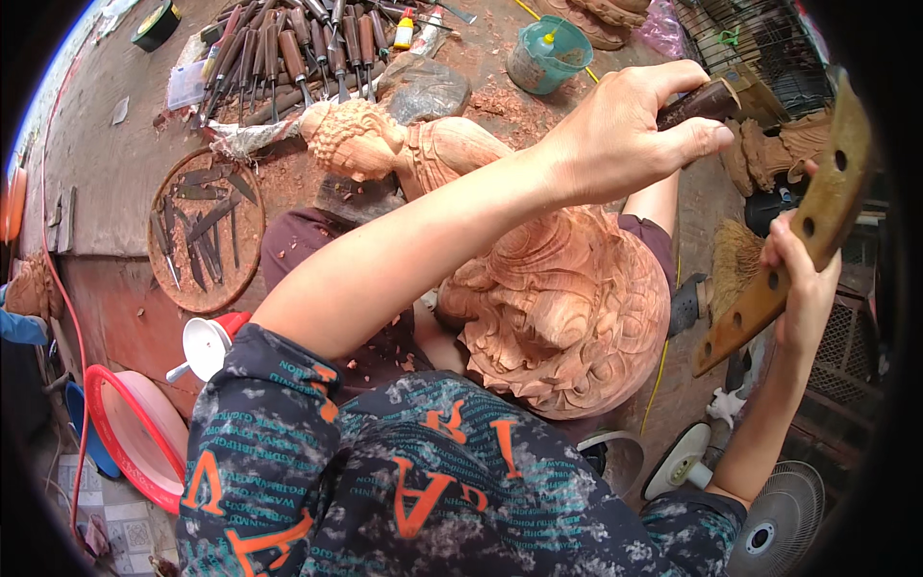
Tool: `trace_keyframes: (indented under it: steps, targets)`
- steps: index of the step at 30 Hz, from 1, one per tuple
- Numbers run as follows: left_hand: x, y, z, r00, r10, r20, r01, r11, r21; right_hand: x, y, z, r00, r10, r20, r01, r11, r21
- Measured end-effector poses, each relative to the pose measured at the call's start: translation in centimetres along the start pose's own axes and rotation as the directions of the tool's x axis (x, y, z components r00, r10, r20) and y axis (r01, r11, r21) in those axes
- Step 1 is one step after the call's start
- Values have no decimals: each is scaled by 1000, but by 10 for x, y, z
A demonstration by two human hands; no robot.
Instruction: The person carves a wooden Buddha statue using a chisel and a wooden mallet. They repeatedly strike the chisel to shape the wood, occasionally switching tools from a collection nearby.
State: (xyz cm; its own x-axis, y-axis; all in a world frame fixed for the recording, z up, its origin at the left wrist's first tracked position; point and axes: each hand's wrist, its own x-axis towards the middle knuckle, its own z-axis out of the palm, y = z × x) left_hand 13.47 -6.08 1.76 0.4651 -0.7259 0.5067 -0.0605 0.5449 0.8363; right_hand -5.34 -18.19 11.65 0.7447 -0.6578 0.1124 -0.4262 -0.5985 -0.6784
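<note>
A pale carved wooden statue (567, 298) lies across my lap, its curly-haired head (348, 139) pointing up-left and its round ornate base toward me. My left hand (620, 135) is above the statue's middle, closed around the dark wooden handle of a chisel (700, 102); the blade is hidden behind the hand. My right hand (800, 284) is raised at the right and grips a flat wooden mallet bar with round holes (803, 216), held clear of the statue.
A row of wood-handled chisels (288, 48) lies at the top, a round tray of blades (207, 231) at left, and a teal cup (550, 53) among wood chips. A red basin (135, 438) sits lower left, a fan (779, 524) lower right, and another carved figure (769, 154) stands at right.
</note>
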Motion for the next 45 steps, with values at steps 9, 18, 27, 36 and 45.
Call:
trace_keyframes:
  steps: [9, 18, 27, 36, 45]
  targets:
    - [-2, 7, 2, 997, -70, 32, 72, 997, -39, -10, 4, 2, 999, 48, 1, -48, 995, 92]
    - [-15, 14, -4, 988, -51, 143, 79, 976, -201, -25, -9, 9, 1000, 3, -26, 1, 991, 137]
    - [-24, 14, -7, 979, -10, 204, 49, 981, -188, -39, -18, 19, 945, -324, -34, 305, 917, -255]
    - [-26, 21, -11, 975, -34, 219, 81, 974, -210, -46, -21, 24, 955, -297, -21, 282, 922, -266]
    - [-45, 15, -23, 995, -18, 95, 60, 884, -463, -38, -36, 24, 918, -396, -32, 372, 885, -280]
